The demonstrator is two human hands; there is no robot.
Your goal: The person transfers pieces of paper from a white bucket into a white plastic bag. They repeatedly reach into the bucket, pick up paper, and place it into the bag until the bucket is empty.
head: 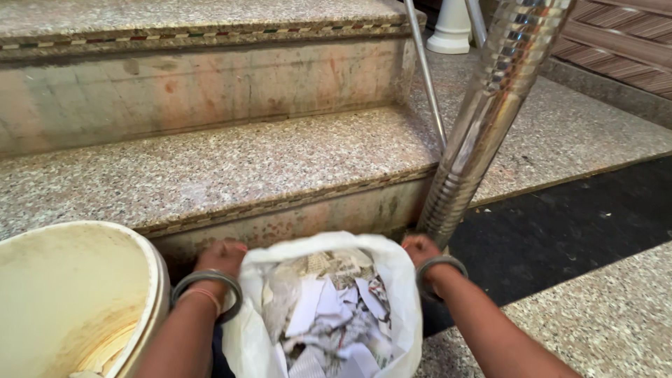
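A white plastic bag (402,294) stands open at the bottom centre, filled with torn and crumpled paper scraps (325,311). My left hand (220,257) is closed on the bag's left rim; a metal bangle sits on that wrist. My right hand (420,248) grips the right rim, with a bangle on that wrist too. Both hands hold the mouth of the bag apart in front of a stone step.
A cream bucket (150,280) with a stained inside stands at the lower left, touching my left arm. Speckled granite stairs (231,164) rise ahead. A ribbed steel railing post (483,119) slants just right of the bag, with a thin rod (427,77) behind it. Black floor (560,231) lies right.
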